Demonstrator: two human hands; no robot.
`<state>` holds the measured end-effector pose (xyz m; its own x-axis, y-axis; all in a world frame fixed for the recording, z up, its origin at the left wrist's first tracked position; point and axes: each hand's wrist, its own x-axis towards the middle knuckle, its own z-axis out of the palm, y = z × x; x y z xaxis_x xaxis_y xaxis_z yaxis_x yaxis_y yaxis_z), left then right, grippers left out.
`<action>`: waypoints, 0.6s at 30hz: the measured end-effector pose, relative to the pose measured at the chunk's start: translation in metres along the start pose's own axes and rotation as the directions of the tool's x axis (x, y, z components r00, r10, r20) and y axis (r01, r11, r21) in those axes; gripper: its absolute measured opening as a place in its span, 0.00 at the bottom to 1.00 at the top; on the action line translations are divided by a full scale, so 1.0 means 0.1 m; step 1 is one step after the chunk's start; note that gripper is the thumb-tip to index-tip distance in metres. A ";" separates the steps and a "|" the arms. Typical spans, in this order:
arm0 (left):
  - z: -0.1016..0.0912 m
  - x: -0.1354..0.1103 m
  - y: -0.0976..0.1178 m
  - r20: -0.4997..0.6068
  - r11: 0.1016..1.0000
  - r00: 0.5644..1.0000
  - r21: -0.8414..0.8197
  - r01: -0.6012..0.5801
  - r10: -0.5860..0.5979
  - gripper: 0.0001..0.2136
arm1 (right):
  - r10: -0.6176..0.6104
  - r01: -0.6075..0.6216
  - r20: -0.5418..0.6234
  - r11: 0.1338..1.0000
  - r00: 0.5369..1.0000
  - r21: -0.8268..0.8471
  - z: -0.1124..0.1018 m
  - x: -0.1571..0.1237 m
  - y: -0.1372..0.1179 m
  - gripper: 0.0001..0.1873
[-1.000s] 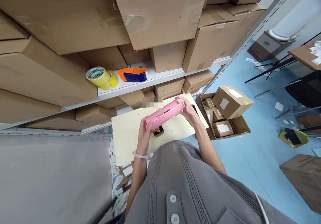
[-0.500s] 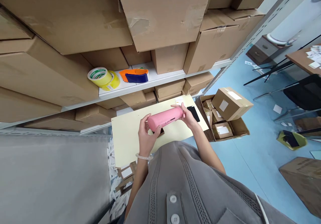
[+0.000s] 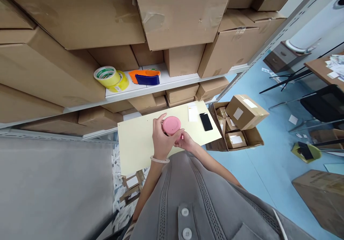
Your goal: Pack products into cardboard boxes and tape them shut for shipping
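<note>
Pink bottle point(image 3: 172, 125), held over the tabletop point(image 3: 135, 139) with its round end facing up. Left grip: the left hand point(image 3: 162, 139) is curled around that end, fingers along its left and far edges, thumb across its near edge, spread to the bottle's width and no wider. Right grip: the right hand point(image 3: 186, 142) is folded around a pink part lower down, on the near right side; the exact finger contact is partly hidden.

Step in hand, judged from this posture: two-handed handling of the bottle, with one end presented for viewing. The lower end is hidden; whether it touches the tabletop cannot be told.

Requirement for any move from here: support the bottle with one hand before releasing the other, since a smooth round body may slip or roll. Observe clearance toward the right of the tabletop, where a white paper point(image 3: 192, 113) and a black phone point(image 3: 206, 121) lie apart from both hands.
</note>
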<state>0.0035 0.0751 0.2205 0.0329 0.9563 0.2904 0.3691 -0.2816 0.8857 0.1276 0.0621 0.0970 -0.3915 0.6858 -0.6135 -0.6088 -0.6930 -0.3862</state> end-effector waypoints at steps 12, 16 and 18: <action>-0.17 -0.12 -0.75 -0.049 0.978 0.977 -0.023 0.205 -0.206 0.17 | -0.308 0.283 -0.167 0.946 0.937 -0.156 -0.15 -0.40 -0.34 0.33; -0.08 -0.19 -1.04 -0.086 0.875 0.882 -0.198 0.442 -0.464 0.21 | -0.562 0.478 -0.072 0.758 0.824 -0.444 0.01 -0.59 -0.51 0.35; 0.00 -0.18 -1.09 -0.021 0.740 0.792 -0.375 0.559 -0.610 0.24 | -0.663 0.559 0.045 0.592 0.747 -0.581 0.19 -0.69 -0.55 0.34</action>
<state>-0.0374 0.0882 0.1185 -0.2183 0.9279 -0.3022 -0.0567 0.2971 0.9531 0.1752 0.0574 0.1736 0.0803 0.9819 -0.1718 -0.1786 -0.1554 -0.9716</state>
